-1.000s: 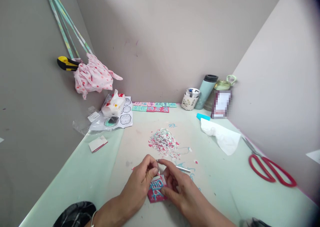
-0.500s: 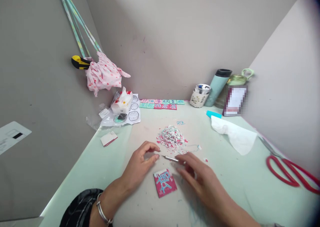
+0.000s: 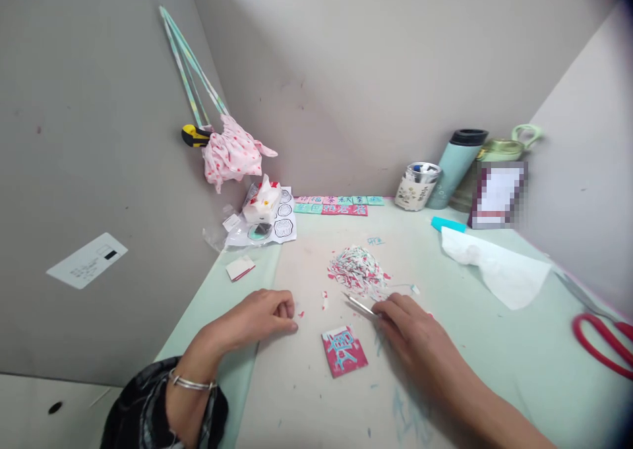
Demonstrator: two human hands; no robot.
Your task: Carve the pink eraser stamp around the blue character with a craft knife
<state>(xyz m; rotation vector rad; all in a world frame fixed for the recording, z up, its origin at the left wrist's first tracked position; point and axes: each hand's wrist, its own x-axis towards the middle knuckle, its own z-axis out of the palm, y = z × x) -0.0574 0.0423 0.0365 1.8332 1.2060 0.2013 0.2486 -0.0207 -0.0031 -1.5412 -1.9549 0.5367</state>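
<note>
Fingers of the left hand (image 3: 270,314) are loosely curled with the thumb below them, low over the tabletop (image 3: 475,370) toward its left edge; whether anything is inside the curl cannot be told. Its wrist wears a bracelet (image 3: 190,383) above a dark sleeve (image 3: 148,403). On the other side, the right hand (image 3: 413,337) pinches a slim silver tool (image 3: 361,304), whose tip points left, toward the far left corner.

A pink tile (image 3: 345,352) with a blue character lies flat between the hands, on the near side of the tool and touched by neither hand. Just beyond the tool is a heap of pink and white scraps (image 3: 357,269), with a few loose bits (image 3: 325,299) between the left hand and the tool tip.

Two rows of tiles (image 3: 345,209) line the far edge. Near the far left corner, a tissue pack (image 3: 264,208) sits on a printed sheet (image 3: 284,228); white cards (image 3: 241,268) lie by the left edge. Toward the far right corner stand a jar (image 3: 414,194) of pens, a blue bottle (image 3: 455,172) and a blurred phone (image 3: 497,195). Along the right edge are a tissue (image 3: 504,277) and scissors (image 3: 596,337), their red handles cut off by the view.
</note>
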